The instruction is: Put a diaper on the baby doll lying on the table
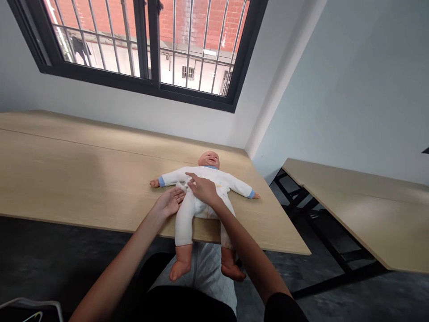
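Note:
A baby doll (209,159) lies on its back on the table, arms spread, in a white top with blue cuffs and white leg coverings. Its bare feet hang past the table's front edge. My left hand (170,202) is beside the doll's hip on the left, palm up, fingers stretched out and touching or close to a small white flap (181,186). Over the doll's belly is my right hand (203,188), its index finger stretched out and its other fingertips close to that flap. Whether they touch it is hard to make out.
The light wooden table (83,179) runs along the wall under a dark-framed barred window (152,85). To the right, past a gap, stands a second table (351,197) with black legs. A white curved object (36,302) shows at the lower left.

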A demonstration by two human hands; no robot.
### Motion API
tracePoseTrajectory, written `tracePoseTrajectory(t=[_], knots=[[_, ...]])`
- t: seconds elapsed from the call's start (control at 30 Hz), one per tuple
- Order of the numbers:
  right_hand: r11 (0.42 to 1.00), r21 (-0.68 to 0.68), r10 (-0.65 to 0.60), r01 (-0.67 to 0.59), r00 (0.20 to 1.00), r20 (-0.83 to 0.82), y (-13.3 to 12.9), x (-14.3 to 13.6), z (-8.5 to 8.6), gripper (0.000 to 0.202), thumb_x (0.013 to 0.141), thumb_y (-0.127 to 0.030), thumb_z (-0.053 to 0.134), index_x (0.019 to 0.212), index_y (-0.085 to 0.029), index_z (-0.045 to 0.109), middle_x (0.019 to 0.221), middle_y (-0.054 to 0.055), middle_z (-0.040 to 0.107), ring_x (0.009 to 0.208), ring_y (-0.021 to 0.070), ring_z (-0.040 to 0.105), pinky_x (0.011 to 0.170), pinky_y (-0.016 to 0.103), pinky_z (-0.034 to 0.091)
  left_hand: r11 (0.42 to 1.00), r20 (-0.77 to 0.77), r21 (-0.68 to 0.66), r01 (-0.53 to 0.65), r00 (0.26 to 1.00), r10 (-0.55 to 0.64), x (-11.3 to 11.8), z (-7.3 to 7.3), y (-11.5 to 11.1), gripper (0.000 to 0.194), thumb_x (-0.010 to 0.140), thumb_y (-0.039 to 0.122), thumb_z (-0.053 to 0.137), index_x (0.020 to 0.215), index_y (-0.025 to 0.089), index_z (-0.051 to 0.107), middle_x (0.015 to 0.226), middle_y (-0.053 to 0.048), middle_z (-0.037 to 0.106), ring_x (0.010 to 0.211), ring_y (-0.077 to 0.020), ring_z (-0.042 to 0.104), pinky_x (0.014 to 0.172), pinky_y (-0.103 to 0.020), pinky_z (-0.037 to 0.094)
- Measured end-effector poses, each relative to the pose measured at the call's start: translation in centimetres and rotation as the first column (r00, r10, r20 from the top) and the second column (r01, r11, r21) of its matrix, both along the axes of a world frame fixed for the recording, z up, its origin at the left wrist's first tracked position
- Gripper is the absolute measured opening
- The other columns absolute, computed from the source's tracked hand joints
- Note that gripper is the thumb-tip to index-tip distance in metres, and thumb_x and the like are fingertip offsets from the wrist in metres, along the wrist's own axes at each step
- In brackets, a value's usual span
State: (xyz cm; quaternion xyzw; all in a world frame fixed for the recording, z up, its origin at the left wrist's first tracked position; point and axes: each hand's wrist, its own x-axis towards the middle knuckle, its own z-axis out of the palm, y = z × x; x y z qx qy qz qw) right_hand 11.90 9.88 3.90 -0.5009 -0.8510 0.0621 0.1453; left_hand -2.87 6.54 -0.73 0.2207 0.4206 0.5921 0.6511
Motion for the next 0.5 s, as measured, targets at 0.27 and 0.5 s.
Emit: tracePoseTrajectory(t=[0.27, 0.5], knots=[[0.998, 0.059, 0.024, -0.036, 0.98, 0.198, -0.4, -1.8, 0.3, 0.039, 0.09, -0.013, 0.044, 0.126, -0.021, 0.056, 0.119, 0.01, 0.064, 0.097, 0.0253, 0.065, 0.079, 0.034, 0.047, 0.999, 0.019, -0.013, -0.042, 0.999, 0.042, 1.4, -0.3, 0.1, 0.022, 0.086, 0.012, 0.047, 0.07, 0.017, 0.062, 0.064, -0.001, 0.067, 0.064, -0.0133, 0.065, 0.068, -0.023, 0.055], [0.998, -0.035, -0.044, 0.052, 0.978, 0.202, 1.5, -2.6, 0.3, 0.034, 0.088, -0.037, 0.051, 0.099, -0.013, 0.072, 0.103, 0.017, 0.071, 0.097, 0.0307, 0.066, 0.078, 0.037, 0.048, 1.0, -0.053, 0.01, -0.004, 0.999, 0.005, 0.4, -0.2, -0.3, 0.022, 0.09, 0.02, 0.044, 0.079, 0.018, 0.062, 0.081, -0.005, 0.071, 0.072, -0.0137, 0.067, 0.062, -0.022, 0.053]])
